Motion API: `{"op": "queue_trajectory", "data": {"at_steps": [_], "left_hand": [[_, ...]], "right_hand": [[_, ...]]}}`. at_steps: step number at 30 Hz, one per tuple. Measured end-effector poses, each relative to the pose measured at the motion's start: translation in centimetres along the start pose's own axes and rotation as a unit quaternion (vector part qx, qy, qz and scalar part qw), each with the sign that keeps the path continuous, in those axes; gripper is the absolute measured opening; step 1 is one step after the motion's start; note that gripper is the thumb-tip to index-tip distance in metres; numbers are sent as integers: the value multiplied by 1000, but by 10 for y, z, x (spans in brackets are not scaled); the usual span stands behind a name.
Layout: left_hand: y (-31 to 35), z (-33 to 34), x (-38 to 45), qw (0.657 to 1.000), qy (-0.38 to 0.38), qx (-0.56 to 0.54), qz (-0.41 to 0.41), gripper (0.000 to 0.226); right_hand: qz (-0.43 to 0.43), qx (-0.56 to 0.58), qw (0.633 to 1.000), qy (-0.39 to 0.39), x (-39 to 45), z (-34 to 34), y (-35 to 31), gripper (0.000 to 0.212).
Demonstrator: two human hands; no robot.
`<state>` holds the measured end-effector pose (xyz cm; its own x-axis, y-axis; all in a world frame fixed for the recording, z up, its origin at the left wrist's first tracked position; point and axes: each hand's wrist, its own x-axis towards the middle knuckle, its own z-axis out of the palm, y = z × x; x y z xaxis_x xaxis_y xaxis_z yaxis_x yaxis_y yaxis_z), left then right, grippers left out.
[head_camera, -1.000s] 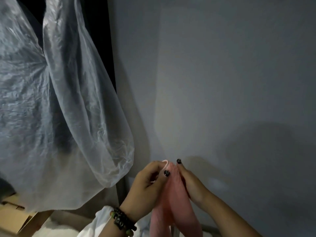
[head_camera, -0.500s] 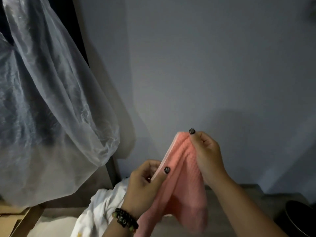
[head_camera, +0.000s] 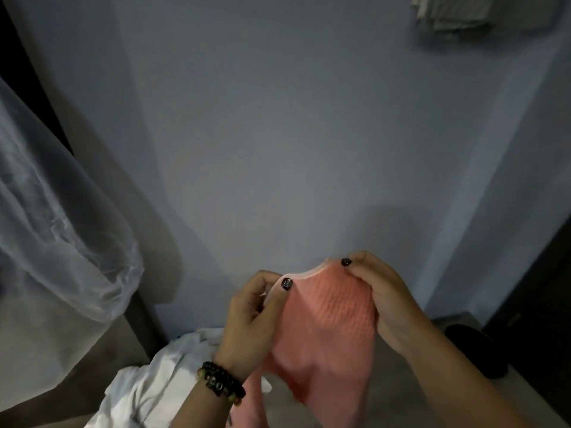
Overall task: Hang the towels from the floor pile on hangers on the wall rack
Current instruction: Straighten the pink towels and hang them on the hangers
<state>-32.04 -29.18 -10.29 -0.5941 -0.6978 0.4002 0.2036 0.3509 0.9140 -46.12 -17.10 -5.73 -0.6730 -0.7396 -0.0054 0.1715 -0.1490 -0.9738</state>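
Pink ribbed towel (head_camera: 327,319) hung between both hands, left hand (head_camera: 247,319) and right hand (head_camera: 383,298) each pinching its top edge, above white cloth (head_camera: 154,381).

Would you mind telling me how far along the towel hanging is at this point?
Possibly done: pale cloth already hangs high on the wall, top right. In hand: the left hand and right hand pinch the top edge of a pink towel, spreading it; no hanger is visible. Left: white towels lie piled on the floor.
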Motion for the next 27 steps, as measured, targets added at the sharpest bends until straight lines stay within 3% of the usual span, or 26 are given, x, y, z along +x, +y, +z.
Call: {"op": "queue_trajectory", "data": {"at_steps": [2, 4, 6, 10, 16, 21, 24, 27], "left_hand": [[7, 40, -1, 1000, -18, -17, 2, 31], [12, 83, -4, 999, -30, -20, -4, 29], [16, 123, -9, 999, -38, -21, -14, 25], [22, 183, -21, 999, -32, -16, -21, 31], [16, 233, -31, 998, -20, -30, -59, 23], [-12, 254, -33, 995, -33, -29, -92, 43], [-31, 254, -23, 993, -37, 1, -111, 44], [-45, 254, 0, 993, -27, 17, -116, 30]], "right_hand": [[-10, -37, 999, -34, -11, -33, -6, 8], [-17, -102, 993, -60, -20, -68, -12, 40], [-31, -178, 982, -62, -28, -102, -18, 50], [-60, -290, 952, -73, -44, -161, -31, 14], [-96, -329, 939, 37, -41, -222, -38, 15], [-104, -281, 951, 73, -22, -250, -38, 21], [-109, -235, 952, 162, -1, -272, -44, 21], [-96, -176, 946, 255, 21, -297, -58, 18]]}}
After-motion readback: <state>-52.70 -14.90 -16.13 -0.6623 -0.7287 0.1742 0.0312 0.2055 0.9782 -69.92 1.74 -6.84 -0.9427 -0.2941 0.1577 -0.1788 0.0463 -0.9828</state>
